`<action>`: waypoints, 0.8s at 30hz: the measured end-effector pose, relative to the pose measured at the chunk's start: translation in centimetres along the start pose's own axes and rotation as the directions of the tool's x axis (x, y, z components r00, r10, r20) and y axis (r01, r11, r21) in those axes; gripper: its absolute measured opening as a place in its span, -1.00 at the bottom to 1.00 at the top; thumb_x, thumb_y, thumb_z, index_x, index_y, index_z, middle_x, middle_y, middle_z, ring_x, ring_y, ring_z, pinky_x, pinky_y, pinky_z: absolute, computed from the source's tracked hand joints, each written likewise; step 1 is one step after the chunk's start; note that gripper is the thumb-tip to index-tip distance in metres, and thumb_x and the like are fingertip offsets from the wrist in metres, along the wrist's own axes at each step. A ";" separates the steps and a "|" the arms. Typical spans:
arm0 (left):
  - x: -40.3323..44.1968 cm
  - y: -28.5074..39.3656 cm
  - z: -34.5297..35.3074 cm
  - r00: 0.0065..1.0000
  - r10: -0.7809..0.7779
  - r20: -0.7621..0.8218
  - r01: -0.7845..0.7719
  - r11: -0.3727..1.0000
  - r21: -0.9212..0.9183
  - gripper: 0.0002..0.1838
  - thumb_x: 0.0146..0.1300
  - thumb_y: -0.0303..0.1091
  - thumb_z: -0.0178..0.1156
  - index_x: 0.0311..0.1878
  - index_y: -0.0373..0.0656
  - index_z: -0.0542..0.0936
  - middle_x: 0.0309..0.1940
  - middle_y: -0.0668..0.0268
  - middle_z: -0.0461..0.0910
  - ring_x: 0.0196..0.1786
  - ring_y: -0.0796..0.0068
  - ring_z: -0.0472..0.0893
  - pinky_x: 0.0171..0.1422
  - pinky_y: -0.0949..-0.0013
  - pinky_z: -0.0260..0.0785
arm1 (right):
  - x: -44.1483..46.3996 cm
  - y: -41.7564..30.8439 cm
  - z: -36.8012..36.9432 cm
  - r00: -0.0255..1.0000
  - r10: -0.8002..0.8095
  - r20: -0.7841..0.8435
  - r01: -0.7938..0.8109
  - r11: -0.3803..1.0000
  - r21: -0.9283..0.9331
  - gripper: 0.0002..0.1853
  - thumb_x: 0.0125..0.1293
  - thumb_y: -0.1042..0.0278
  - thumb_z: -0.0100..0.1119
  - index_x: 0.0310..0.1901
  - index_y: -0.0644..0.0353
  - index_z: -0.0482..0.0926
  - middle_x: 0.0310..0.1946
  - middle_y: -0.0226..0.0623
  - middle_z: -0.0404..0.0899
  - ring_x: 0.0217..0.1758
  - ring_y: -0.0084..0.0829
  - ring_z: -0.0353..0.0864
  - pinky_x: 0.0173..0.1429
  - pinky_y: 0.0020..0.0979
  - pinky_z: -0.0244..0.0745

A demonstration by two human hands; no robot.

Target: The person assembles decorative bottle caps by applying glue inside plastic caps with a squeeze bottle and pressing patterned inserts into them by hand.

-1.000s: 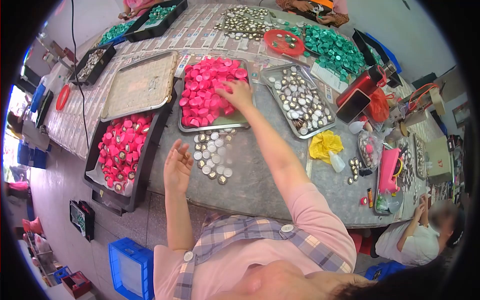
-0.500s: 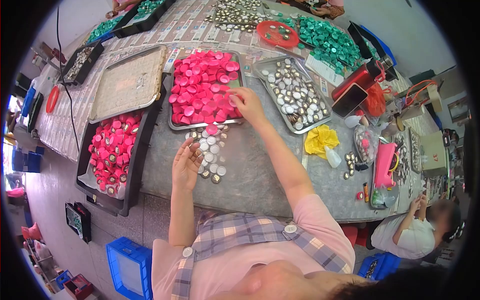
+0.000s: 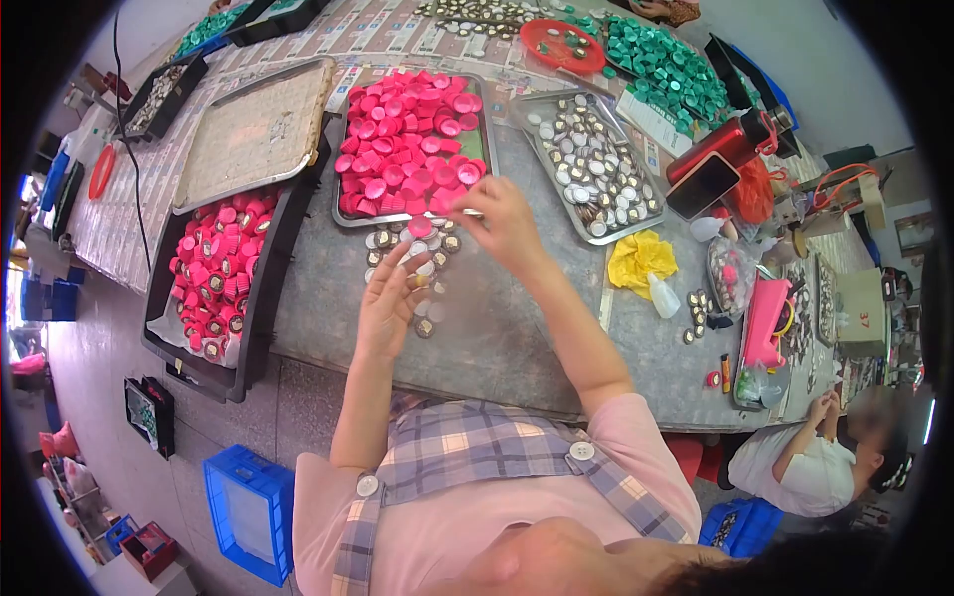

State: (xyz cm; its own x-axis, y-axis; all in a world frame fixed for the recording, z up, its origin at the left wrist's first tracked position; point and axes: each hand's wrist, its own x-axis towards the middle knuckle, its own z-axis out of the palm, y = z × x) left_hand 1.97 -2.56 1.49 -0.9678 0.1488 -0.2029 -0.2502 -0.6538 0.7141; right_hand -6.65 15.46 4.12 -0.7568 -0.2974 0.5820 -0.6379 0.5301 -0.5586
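From the head camera, my left hand [image 3: 390,303] was a little off the middle toward 9 o'clock, fingers half curled and loosely spread; whether they held anything, I couldn't tell. My right hand [image 3: 507,226] was just past 12 o'clock, thumb and fingers drawn narrow beside the pink caps [image 3: 393,144]; I couldn't tell whether one was pinched there. Those caps were heaped at 11 o'clock in a metal tray [image 3: 488,124], one lone pink cap [image 3: 419,226] sitting by its near edge. Between that edge and my left hand, silvery discs [image 3: 427,253] lay loose on the grey tabletop [image 3: 497,363], partly behind my fingers.

At 9 o'clock stood a black crate [image 3: 278,268] of pink caps, many with discs in them, and at 10 o'clock a bare tray [image 3: 263,129] leaned over its far end. More discs filled a second metal tray [image 3: 598,237] between 1 and 2 o'clock, with a crumpled yellow cloth [image 3: 641,263] toward 3 o'clock and a phone [image 3: 703,186] at 2 o'clock.
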 end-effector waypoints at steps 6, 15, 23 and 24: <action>-0.4 -2.8 2.8 0.979 -0.163 0.120 0.172 0.983 -0.064 -0.52 0.22 -0.25 0.01 0.18 -0.18 0.24 0.00 0.12 0.42 -0.21 0.49 0.52 -0.14 0.48 0.43 | -6.7 -5.0 -3.8 0.983 -0.143 0.119 0.154 0.984 -0.085 -0.73 -0.09 0.38 0.24 -0.25 0.02 0.56 -0.42 -0.38 0.42 -0.30 -0.32 0.39 -0.22 -0.33 0.29; -0.6 -3.5 3.5 0.942 -0.242 0.233 0.267 0.960 -0.085 -0.54 0.19 -0.24 0.05 0.12 -0.20 0.28 0.00 0.03 0.40 -0.29 0.50 0.54 -0.22 0.51 0.44 | -19.6 5.3 -17.1 0.765 0.377 -0.523 -0.645 0.443 -0.623 -0.72 0.03 0.20 0.19 -0.24 0.16 0.55 -0.34 -0.23 0.48 -0.19 -0.26 0.39 -0.07 -0.32 0.26; -0.8 -3.8 4.2 0.963 -0.189 0.192 0.189 0.982 0.023 -0.53 0.12 -0.36 0.14 0.11 -0.20 0.29 0.03 0.05 0.38 -0.28 0.52 0.52 -0.20 0.49 0.42 | -22.8 7.1 -17.6 0.461 0.787 -0.410 -0.883 0.359 -0.304 -0.53 -0.09 0.04 0.28 -0.27 0.29 0.50 -0.42 -0.17 0.48 -0.30 -0.26 0.41 -0.19 -0.30 0.29; -0.9 -3.8 4.1 0.963 -0.189 0.193 0.188 0.982 0.024 -0.53 0.12 -0.36 0.14 0.11 -0.20 0.29 0.03 0.05 0.38 -0.28 0.52 0.52 -0.20 0.49 0.42 | -22.2 6.6 -17.6 0.444 0.815 -0.371 -0.885 0.334 -0.325 -0.54 -0.09 0.06 0.29 -0.30 0.31 0.49 -0.41 -0.19 0.49 -0.29 -0.30 0.42 -0.20 -0.33 0.30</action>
State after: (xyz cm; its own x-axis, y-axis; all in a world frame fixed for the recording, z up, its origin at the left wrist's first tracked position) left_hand 3.68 2.86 1.70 -0.8897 0.4098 -0.2013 -0.4283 -0.5962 0.6791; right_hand 8.46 39.56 -2.05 -0.8036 0.5948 0.0227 0.5027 0.6986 -0.5092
